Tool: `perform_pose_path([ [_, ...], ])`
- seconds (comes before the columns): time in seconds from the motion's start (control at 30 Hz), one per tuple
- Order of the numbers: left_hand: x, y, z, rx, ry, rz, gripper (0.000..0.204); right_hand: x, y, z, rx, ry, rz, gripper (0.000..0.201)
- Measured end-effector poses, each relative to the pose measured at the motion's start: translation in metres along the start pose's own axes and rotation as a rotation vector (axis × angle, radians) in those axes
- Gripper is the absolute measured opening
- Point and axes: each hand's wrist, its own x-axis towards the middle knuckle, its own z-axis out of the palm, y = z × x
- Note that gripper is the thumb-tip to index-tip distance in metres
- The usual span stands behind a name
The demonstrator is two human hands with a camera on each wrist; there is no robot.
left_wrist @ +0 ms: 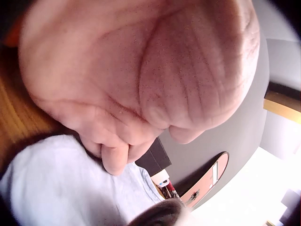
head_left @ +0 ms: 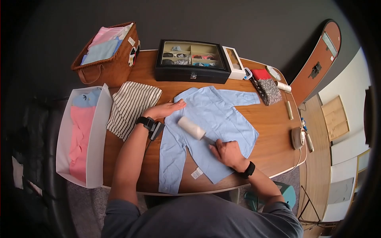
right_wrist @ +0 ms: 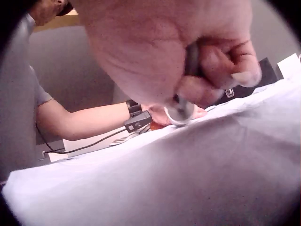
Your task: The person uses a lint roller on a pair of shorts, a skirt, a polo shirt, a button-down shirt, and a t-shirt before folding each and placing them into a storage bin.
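Observation:
A light blue long-sleeved shirt (head_left: 222,115) lies spread on the wooden table, its white tag (head_left: 197,173) near the front edge. My right hand (head_left: 230,154) grips the handle of a white lint roller (head_left: 191,128), which lies over the shirt's middle; in the right wrist view the fingers of my right hand (right_wrist: 178,56) curl round the handle. My left hand (head_left: 164,110) rests with fingers extended at the shirt's left shoulder. The left wrist view shows the palm of my left hand (left_wrist: 141,70) beside the shirt (left_wrist: 66,183).
A striped folded cloth (head_left: 131,107) and a white bin (head_left: 101,139) of clothes lie left. Behind stand a brown basket (head_left: 123,67), a black glasses case (head_left: 192,75) and a white box (head_left: 237,73). Patterned cloth (head_left: 268,91), rolls and a round device (head_left: 297,138) are at the right.

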Motion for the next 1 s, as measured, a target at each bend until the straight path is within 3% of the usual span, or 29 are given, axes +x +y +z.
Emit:
perform_pose_path([
  [0.07, 0.002, -0.003, 0.000, -0.018, -0.003, -0.011, 0.069, -0.012, -0.004, 0.005, -0.022, -0.073, -0.040, 0.041],
  [0.13, 0.002, -0.002, 0.000, -0.032, -0.016, -0.020, 0.069, -0.033, -0.021, 0.004, -0.068, -0.205, -0.229, 0.042],
  [0.17, -0.001, 0.002, 0.001, -0.028, -0.002, -0.025, 0.069, -0.041, -0.028, 0.006, 0.071, -0.239, -0.324, 0.042],
  [0.2, -0.003, 0.005, 0.003, -0.024, 0.015, -0.031, 0.069, -0.051, -0.036, 0.004, 0.074, -0.258, -0.451, 0.041],
  [0.3, -0.005, 0.007, 0.005, -0.011, 0.027, -0.020, 0.067, -0.058, -0.047, -0.010, 0.224, -0.224, -0.556, 0.037],
  [0.37, -0.001, -0.003, 0.008, 0.010, 0.047, -0.008, 0.066, -0.054, -0.041, -0.019, 0.125, -0.101, -0.455, 0.036],
  [0.47, 0.004, -0.014, 0.012, 0.053, 0.089, 0.052, 0.064, -0.043, -0.004, -0.030, 0.057, 0.011, -0.025, 0.040],
  [0.53, 0.005, -0.021, 0.015, 0.069, 0.114, 0.101, 0.063, -0.041, 0.038, -0.026, 0.019, 0.180, 0.260, 0.039],
  [0.6, 0.005, -0.025, 0.019, 0.170, 0.189, 0.168, 0.056, -0.041, 0.083, -0.020, -0.063, 0.204, 0.579, 0.041],
  [0.73, 0.004, -0.026, 0.024, 0.188, 0.245, 0.189, 0.051, -0.057, 0.159, -0.015, -0.158, 0.258, 0.780, 0.047],
  [1.0, -0.011, -0.019, 0.029, -0.080, 0.320, 0.308, 0.037, -0.061, 0.205, -0.015, -0.298, 0.148, 1.087, 0.047],
])
